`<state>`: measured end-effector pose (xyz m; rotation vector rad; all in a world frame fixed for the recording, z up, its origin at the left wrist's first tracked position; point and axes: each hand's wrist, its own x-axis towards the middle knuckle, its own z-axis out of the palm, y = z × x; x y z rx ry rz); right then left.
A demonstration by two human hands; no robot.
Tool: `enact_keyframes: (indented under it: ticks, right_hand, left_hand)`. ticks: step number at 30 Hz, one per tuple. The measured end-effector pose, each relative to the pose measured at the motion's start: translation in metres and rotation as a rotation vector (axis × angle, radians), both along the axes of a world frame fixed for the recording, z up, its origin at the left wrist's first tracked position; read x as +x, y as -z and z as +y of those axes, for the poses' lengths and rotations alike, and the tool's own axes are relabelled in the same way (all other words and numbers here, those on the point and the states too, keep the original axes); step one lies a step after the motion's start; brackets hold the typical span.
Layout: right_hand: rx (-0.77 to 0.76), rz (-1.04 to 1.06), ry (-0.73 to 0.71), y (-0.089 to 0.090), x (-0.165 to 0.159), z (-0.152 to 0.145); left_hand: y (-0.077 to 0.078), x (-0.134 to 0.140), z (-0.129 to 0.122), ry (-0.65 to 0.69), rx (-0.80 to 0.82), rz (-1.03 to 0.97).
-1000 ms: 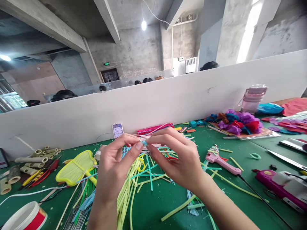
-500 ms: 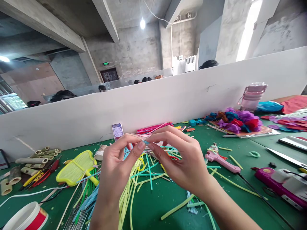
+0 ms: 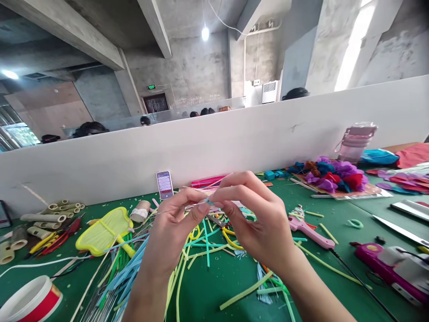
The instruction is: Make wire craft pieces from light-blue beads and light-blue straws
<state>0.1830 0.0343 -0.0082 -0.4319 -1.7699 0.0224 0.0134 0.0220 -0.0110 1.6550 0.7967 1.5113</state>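
Note:
Both hands meet at the fingertips above the green tabletop. My left hand (image 3: 179,226) pinches one side of a small light-blue piece (image 3: 208,201), and my right hand (image 3: 258,223) pinches the other. The piece is mostly covered by fingers, so its kind is unclear. A thin pale strand extends to the left from my left fingers. Under the hands lie pale-yellow and turquoise strips (image 3: 207,250) in a loose heap, with yellow-handled scissors (image 3: 231,241) among them. Light-blue strips (image 3: 129,261) and thin wires lie beside my left wrist.
A pink glue gun (image 3: 313,231) and a purple power strip (image 3: 390,266) lie on the right, their cords crossing the table. Fabric petals (image 3: 335,172) sit behind them. On the left are a yellow net-like shape (image 3: 107,235), bamboo pieces (image 3: 50,219) and a white-red tub (image 3: 36,299). A phone (image 3: 165,185) leans against the partition.
The view has shifted slightly. Both hands have moved a little right in the picture, still pinching the light-blue piece. More of the scissors shows between them.

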Motion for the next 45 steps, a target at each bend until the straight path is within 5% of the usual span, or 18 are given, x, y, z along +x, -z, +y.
enact_keyframes:
  ticks: [9,12,19,23,45]
  right_hand:
    - [0.070,-0.103,-0.071,-0.008,0.009,-0.003]
    - [0.016,-0.033,-0.080,-0.009,0.009,-0.006]
    - [-0.483,0.262,-0.113,-0.011,0.005,-0.023]
    - [-0.756,0.178,-0.304,-0.014,0.009,-0.022]
    - [-1.022,0.272,-0.549,-0.016,0.017,-0.007]
  left_hand:
    - [-0.005,-0.005,-0.009,0.014,0.155,0.083]
    - [-0.003,0.001,-0.011,-0.121,0.298,0.076]
    - [0.001,0.000,-0.015,-0.655,0.750,0.402]
    - [0.001,-0.007,-0.018,-0.784,0.916,0.620]
    - [-0.003,-0.005,-0.011,-0.521,0.757,0.543]
